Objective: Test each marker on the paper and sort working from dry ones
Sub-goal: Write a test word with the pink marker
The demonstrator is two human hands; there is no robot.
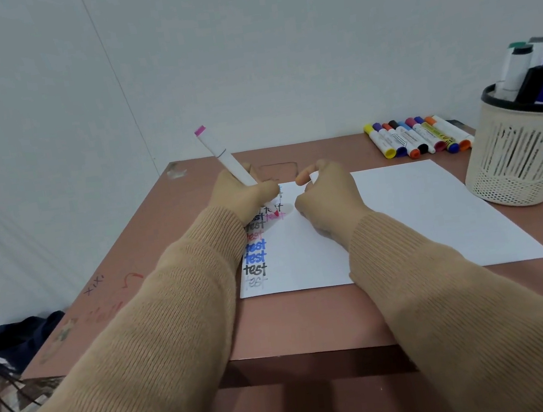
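Right now your left hand (244,190) grips the marker (226,159), a white barrel with a pink end that tilts up and away to the left. Its reddish tip touches the paper (402,216) at a pink "test" in the second column. Beside it, a first column of words (255,253), each "test", runs down the sheet's left edge in black, red, blue and, lowest, faint grey.

Your right hand (329,200) rests on the paper just right of the tip. Its fingers are curled, and thumb and forefinger pinch a small white piece (314,176); too little of it shows to say what it is.

The sheet lies flat on the brown table (295,320). At the back right a row of markers (419,136) lies side by side, capped in several colours. A cream basket (516,159) stands at the paper's right edge, touching or just beside it, with more markers (520,66) upright inside. Scribbles (101,287) mark the table's left side, and a dark bag (18,336) lies on the floor beyond.
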